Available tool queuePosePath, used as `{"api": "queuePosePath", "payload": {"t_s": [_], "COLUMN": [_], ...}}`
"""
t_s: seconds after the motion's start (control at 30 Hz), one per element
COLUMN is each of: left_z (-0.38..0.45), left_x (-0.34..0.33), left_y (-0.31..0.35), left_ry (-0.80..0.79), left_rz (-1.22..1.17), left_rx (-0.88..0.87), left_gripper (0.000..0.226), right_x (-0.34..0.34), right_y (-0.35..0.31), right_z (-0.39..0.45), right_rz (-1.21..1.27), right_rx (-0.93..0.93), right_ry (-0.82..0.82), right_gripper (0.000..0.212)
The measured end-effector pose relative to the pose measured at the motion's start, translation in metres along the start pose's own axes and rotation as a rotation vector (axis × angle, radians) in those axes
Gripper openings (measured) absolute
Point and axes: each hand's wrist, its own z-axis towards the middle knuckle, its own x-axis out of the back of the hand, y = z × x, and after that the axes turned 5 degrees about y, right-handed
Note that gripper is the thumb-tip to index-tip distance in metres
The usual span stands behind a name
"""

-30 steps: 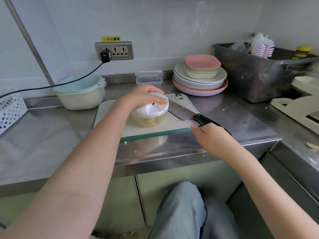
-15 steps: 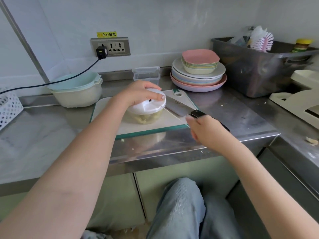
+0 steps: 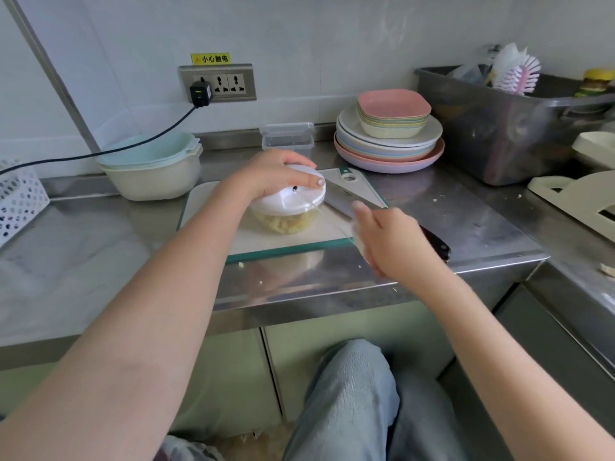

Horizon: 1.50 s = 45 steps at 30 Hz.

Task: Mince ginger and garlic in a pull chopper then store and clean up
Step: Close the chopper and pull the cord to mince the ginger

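Pull chopper (image 3: 288, 207), with white lid and clear bowl of pale yellow mince, stands on the cutting board (image 3: 266, 234) at the middle of the steel desk (image 3: 100, 247). Surroundings: a cleaver (image 3: 342, 199) lies on the board just right of the chopper, its black handle reaching past the board's right edge behind the right hand; a clear lidded container (image 3: 288, 136) stands behind the board against the wall; stacked pastel bowls (image 3: 149, 168) sit to the left, stacked plates (image 3: 389, 141) with square dishes to the right, and a grey tub (image 3: 512, 128) holding a pink brush (image 3: 519, 74) at far right. Small food crumbs dot the desk in front of the board.

Change from half a second before: the right hand has travelled rightward and toward the desk's front edge, drawing out a thin cord (image 3: 332, 224) from the lid; the chopper and left hand have kept their place.

Hands: the left hand (image 3: 273, 174) lies palm-down on the lid, fingers spread and curved over it, pressing it. The right hand (image 3: 389, 241) is motion-blurred; it appears closed at the cord's end, though the pull handle itself cannot be made out.
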Motion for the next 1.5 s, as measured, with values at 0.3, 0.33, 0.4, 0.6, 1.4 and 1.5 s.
{"api": "queuePosePath", "payload": {"t_s": [0.3,0.33,0.4,0.6,1.4,1.5], "left_z": [0.001,0.002,0.002,0.001,0.002,0.002], "left_x": [0.001,0.001,0.000,0.000,0.001,0.000], "left_y": [-0.002,-0.003,-0.002,-0.002,-0.002,-0.003], "left_ry": [-0.013,-0.010,-0.007,-0.018,-0.010,-0.008], "left_rz": [-0.004,-0.006,-0.009,0.000,0.015,0.015], "left_rx": [0.002,0.006,0.009,0.007,0.002,0.000], "left_gripper": [0.041,0.041,0.043,0.044,0.046,0.048], "right_x": [-0.002,0.002,0.003,-0.018,0.004,-0.014], "right_y": [0.003,0.013,0.021,-0.034,0.026,-0.010], "right_z": [-0.007,-0.012,-0.018,0.000,-0.012,0.001], "right_rz": [0.057,-0.001,-0.067,-0.019,0.011,0.099], "right_rx": [-0.084,-0.158,-0.179,0.151,-0.237,-0.013], "right_ry": [0.008,-0.047,-0.065,-0.008,0.029,0.044], "right_gripper": [0.030,0.018,0.030,0.034,0.025,0.047]}}
